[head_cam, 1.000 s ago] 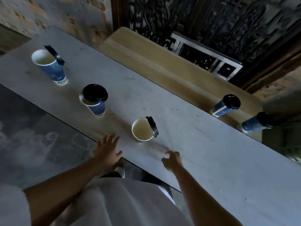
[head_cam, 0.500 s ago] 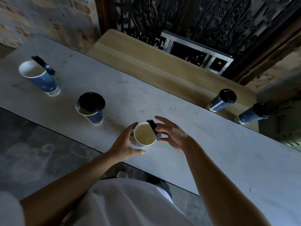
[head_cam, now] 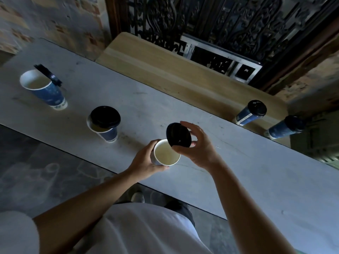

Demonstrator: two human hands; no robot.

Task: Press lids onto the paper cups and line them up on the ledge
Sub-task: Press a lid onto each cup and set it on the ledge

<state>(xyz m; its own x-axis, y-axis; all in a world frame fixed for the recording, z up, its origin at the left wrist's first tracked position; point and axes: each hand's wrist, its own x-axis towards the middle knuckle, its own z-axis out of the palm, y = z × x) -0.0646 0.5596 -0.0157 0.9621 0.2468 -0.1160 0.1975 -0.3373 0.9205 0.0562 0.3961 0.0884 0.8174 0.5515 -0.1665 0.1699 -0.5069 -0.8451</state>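
A grey table (head_cam: 165, 99) is running across the view from far left to near right, and a wooden ledge (head_cam: 165, 70) is lying along its far side, below a dark ornate gate (head_cam: 229, 19). A person in a white shirt (head_cam: 146, 230) is standing at the near edge with both arms reaching over the table. The left hand (head_cam: 145, 160) is wrapping its fingers round the side of the near cup (head_cam: 166, 153), which is standing open on the table close to the near edge. The right hand (head_cam: 200, 149) is pinching the near lid (head_cam: 178, 133) between thumb and fingertips, holding it tilted over the cup's far rim and not yet seated. To the left, the middle cup (head_cam: 108, 133) is standing on the table with the middle lid (head_cam: 105, 116) lying loosely off-centre on top. Further left, the far cup (head_cam: 45, 90) is standing open with the far lid (head_cam: 48, 75) leaning on edge against its rim. The first capped cup (head_cam: 250, 113) and the second capped cup (head_cam: 283, 128) are standing side by side at the ledge's right end.
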